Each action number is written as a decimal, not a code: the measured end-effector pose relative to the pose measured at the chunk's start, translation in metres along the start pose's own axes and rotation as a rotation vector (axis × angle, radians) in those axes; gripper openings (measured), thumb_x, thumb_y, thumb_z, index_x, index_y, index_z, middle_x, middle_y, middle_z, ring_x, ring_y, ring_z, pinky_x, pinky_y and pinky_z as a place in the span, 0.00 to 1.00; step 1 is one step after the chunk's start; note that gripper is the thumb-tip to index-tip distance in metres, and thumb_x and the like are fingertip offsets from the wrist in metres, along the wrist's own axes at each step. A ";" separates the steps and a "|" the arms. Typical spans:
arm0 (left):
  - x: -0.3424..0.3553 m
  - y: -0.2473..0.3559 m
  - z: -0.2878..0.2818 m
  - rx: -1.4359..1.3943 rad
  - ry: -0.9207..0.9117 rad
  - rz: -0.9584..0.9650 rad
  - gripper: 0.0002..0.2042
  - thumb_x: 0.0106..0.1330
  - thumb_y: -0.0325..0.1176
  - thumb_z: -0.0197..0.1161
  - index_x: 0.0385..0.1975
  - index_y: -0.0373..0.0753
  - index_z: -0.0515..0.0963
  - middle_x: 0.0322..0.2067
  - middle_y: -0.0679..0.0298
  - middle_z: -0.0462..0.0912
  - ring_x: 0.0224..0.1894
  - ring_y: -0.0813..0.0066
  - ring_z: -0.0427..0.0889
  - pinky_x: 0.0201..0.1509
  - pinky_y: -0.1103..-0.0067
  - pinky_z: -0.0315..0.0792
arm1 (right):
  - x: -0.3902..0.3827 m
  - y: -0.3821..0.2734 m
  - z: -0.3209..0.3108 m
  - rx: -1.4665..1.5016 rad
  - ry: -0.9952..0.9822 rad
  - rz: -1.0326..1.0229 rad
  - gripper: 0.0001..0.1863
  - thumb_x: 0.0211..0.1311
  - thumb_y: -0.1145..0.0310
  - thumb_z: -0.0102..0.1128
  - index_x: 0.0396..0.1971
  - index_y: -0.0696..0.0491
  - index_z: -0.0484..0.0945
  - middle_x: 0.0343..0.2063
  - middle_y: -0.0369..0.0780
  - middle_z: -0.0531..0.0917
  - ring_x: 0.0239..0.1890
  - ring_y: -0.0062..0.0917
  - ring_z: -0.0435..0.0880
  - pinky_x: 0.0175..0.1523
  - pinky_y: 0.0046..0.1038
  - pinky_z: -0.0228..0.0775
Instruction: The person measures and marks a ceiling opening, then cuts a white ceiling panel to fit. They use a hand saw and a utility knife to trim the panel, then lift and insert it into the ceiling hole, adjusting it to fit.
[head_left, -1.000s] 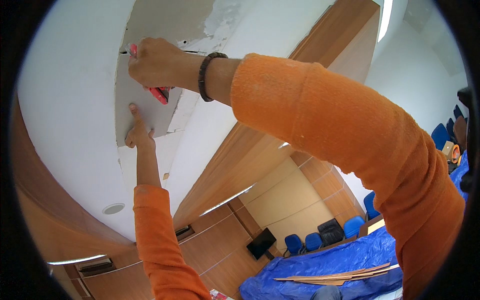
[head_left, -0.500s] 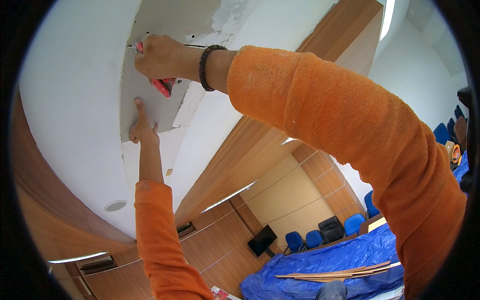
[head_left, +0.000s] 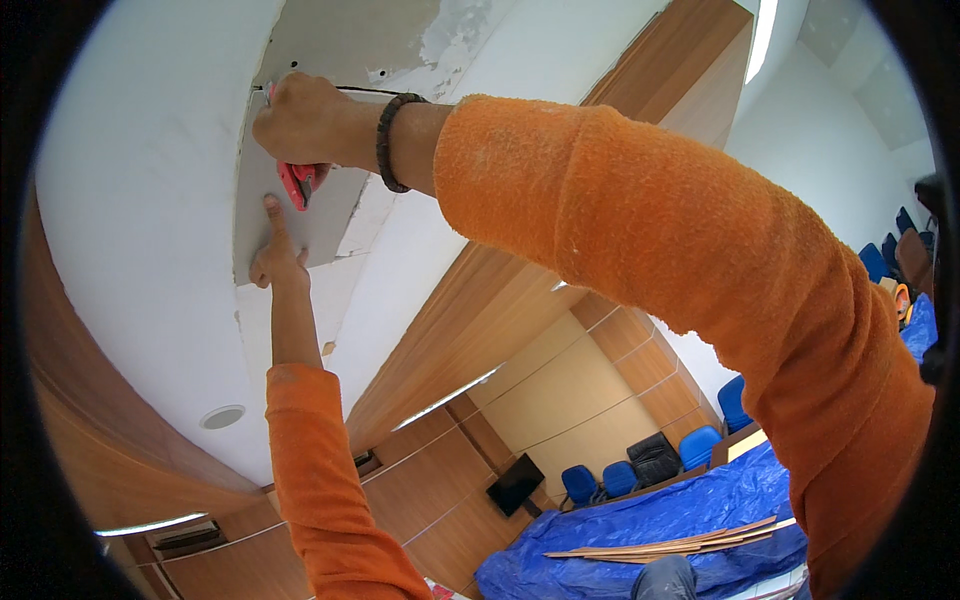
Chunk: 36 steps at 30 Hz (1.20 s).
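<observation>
My right hand (head_left: 305, 120) is closed around a red utility knife (head_left: 295, 184) close to the ceiling. Its red body sticks out below my fist, while its tip is mostly hidden by my fingers. Beside the fist runs a dark gap (head_left: 365, 91) along the upper edge of a grey board piece (head_left: 335, 205) in the ceiling opening. My left hand (head_left: 277, 252) rests against this board below the knife, one finger stretched upward and the others partly bent, holding nothing.
White ceiling surrounds the board, with a round vent or speaker (head_left: 222, 417) and a wood-panelled beam (head_left: 470, 320) nearby. Far below, wooden strips (head_left: 670, 542) lie on a blue tarp (head_left: 560, 535). Blue chairs (head_left: 620, 478) and a dark screen (head_left: 516, 484) stand by the wall.
My right hand and the knife have shifted slightly left, and more of the dark gap shows beside the wrist. My left hand stays on the board. The whole view has shifted a little.
</observation>
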<state>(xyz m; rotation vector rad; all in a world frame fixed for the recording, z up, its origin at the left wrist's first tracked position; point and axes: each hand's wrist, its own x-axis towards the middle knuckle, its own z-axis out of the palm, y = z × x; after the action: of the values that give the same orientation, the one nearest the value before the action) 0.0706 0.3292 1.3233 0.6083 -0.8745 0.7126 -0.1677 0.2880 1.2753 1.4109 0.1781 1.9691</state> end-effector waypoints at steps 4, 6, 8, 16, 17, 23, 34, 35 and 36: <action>0.000 0.002 -0.001 0.036 0.034 -0.028 0.74 0.32 0.74 0.81 0.62 0.22 0.42 0.59 0.52 0.53 0.67 0.57 0.65 0.66 0.58 0.82 | -0.007 0.002 0.000 -0.188 0.001 -0.098 0.13 0.63 0.68 0.58 0.35 0.59 0.89 0.37 0.53 0.89 0.44 0.46 0.90 0.51 0.42 0.84; 0.000 0.002 -0.001 0.025 0.023 -0.029 0.75 0.31 0.74 0.81 0.63 0.21 0.41 0.60 0.51 0.53 0.67 0.57 0.65 0.66 0.58 0.81 | -0.009 0.003 0.003 -0.153 0.043 -0.088 0.13 0.63 0.69 0.59 0.35 0.59 0.89 0.37 0.52 0.89 0.43 0.48 0.90 0.51 0.43 0.84; -0.001 0.003 -0.002 0.018 0.022 -0.033 0.76 0.30 0.74 0.81 0.64 0.20 0.41 0.61 0.51 0.52 0.67 0.56 0.65 0.67 0.59 0.81 | -0.007 0.000 0.006 -0.058 0.052 -0.034 0.12 0.62 0.69 0.61 0.36 0.59 0.89 0.36 0.51 0.90 0.42 0.49 0.89 0.50 0.45 0.84; 0.006 0.002 -0.002 0.035 0.042 -0.047 0.77 0.31 0.74 0.82 0.65 0.19 0.41 0.63 0.49 0.53 0.68 0.55 0.64 0.67 0.61 0.81 | -0.005 0.002 0.011 -0.236 -0.019 -0.150 0.13 0.63 0.69 0.62 0.35 0.66 0.86 0.41 0.55 0.88 0.46 0.50 0.87 0.51 0.44 0.83; 0.007 0.000 -0.003 0.022 0.025 -0.042 0.77 0.31 0.74 0.82 0.65 0.19 0.41 0.63 0.49 0.52 0.68 0.55 0.64 0.67 0.61 0.81 | -0.006 0.000 0.014 -0.319 -0.014 -0.162 0.14 0.63 0.69 0.62 0.34 0.67 0.85 0.41 0.56 0.88 0.46 0.49 0.87 0.51 0.44 0.83; 0.012 -0.007 -0.004 -0.026 -0.031 -0.009 0.77 0.30 0.74 0.82 0.65 0.18 0.41 0.63 0.48 0.52 0.69 0.54 0.62 0.66 0.61 0.81 | 0.002 -0.011 0.025 0.191 0.144 0.124 0.15 0.58 0.68 0.67 0.35 0.67 0.84 0.33 0.55 0.88 0.43 0.44 0.89 0.51 0.43 0.82; 0.015 -0.004 0.004 0.092 0.129 -0.043 0.78 0.32 0.77 0.79 0.63 0.13 0.40 0.60 0.45 0.53 0.67 0.56 0.63 0.60 0.66 0.86 | 0.028 -0.012 0.043 0.256 -0.036 0.214 0.26 0.62 0.68 0.61 0.51 0.76 0.71 0.42 0.61 0.86 0.49 0.49 0.88 0.56 0.41 0.80; 0.017 -0.003 0.005 0.094 0.134 -0.042 0.77 0.32 0.76 0.79 0.62 0.14 0.41 0.60 0.45 0.53 0.67 0.57 0.63 0.60 0.66 0.86 | 0.030 -0.009 0.048 0.237 -0.046 0.224 0.28 0.62 0.68 0.60 0.53 0.76 0.69 0.43 0.62 0.85 0.50 0.50 0.88 0.57 0.40 0.80; 0.018 -0.004 0.005 0.097 0.145 -0.045 0.76 0.32 0.76 0.79 0.62 0.14 0.42 0.60 0.46 0.54 0.66 0.57 0.63 0.60 0.66 0.86 | 0.033 -0.007 0.053 0.217 -0.056 0.235 0.29 0.63 0.68 0.60 0.55 0.77 0.66 0.45 0.63 0.84 0.51 0.50 0.87 0.57 0.40 0.80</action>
<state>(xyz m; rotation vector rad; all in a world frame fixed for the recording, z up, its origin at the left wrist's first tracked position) 0.0795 0.3286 1.3402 0.6524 -0.6929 0.7525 -0.1238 0.2984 1.3191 1.6905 0.2144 2.1479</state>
